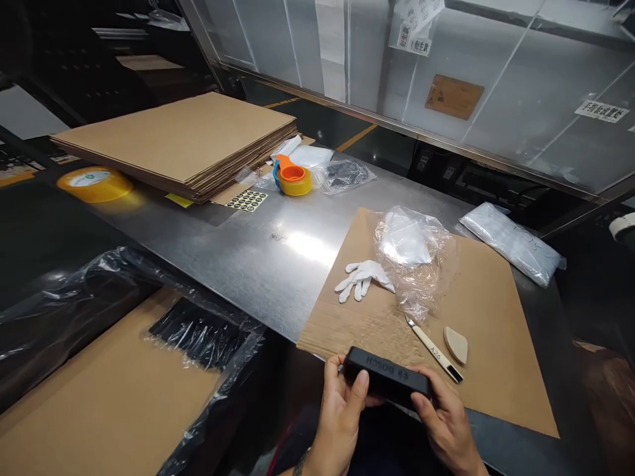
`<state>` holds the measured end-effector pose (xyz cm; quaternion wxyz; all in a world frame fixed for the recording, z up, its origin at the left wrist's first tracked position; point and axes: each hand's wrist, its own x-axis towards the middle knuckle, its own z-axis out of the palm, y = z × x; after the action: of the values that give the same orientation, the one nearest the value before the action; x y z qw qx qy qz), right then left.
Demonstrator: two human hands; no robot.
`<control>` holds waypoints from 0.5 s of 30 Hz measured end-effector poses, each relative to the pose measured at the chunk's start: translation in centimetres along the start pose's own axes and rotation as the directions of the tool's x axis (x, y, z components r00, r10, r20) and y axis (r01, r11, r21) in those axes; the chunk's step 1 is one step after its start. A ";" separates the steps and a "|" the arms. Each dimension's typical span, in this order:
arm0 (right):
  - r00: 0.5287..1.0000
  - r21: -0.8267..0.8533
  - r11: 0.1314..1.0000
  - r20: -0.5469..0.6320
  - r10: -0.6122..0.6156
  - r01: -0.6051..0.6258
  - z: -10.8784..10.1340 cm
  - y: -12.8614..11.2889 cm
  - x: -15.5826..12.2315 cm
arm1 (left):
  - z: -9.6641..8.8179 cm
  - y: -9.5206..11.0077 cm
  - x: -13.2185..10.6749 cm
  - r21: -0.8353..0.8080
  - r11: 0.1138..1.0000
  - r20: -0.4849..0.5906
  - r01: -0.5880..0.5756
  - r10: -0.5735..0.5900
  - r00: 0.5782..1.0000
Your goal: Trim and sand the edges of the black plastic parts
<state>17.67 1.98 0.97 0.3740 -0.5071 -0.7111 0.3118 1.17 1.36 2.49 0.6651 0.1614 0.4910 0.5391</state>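
Observation:
Between my two hands is a black oblong block marked BOSCH [389, 373], its lettering upside down from here. My left hand [342, 413] grips its left end, thumb on the near face. The other end is held by my right hand [444, 416], also with the thumb in front. Just beyond the block, a cutter knife labelled A26 [434, 350] lies on a brown cardboard sheet [506, 370]. Beside the knife rests a small beige rounded piece [455, 346]. Farther off are a white glove [364, 277] and a crumpled clear plastic bag [417, 258].
A stack of cardboard sheets [183, 135] stands at the table's far left, near a yellow tape roll [94, 184] and an orange tape dispenser [292, 177]. A sticker sheet [248, 200] lies between. Plastic-wrapped packs [513, 241] sit at right. A plastic-lined carton [99, 396] stands lower left.

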 end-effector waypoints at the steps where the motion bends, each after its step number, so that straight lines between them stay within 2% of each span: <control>1: 1.000 0.018 1.000 0.009 0.019 -0.019 -0.1 0.1 0.3 | -0.2 -0.1 0.0 0.014 1.000 -0.014 -0.019 0.019 1.000; 6: 0.993 0.095 0.989 -0.009 0.116 -0.115 -0.6 1.3 1.8 | -1.3 -0.3 0.4 0.134 0.984 -0.048 -0.118 0.125 0.991; 10: 0.985 0.104 0.980 0.046 0.168 -0.172 -0.9 2.3 3.5 | -2.1 -0.3 0.8 0.139 0.981 -0.058 -0.133 0.143 0.988; 13: 0.978 0.013 0.983 0.109 0.179 -0.182 -0.5 3.0 5.5 | -2.9 -0.5 1.3 0.121 0.989 -0.040 -0.090 0.096 0.995; 15: 0.973 -0.058 0.982 0.135 0.187 -0.181 0.3 3.4 7.0 | -3.6 -0.9 1.7 0.062 0.998 -0.031 0.026 -0.024 0.999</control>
<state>17.59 9.57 -0.47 0.2812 -0.5560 -0.6924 0.3638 -1.39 1.40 -0.66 0.6588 0.1678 0.5198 0.5174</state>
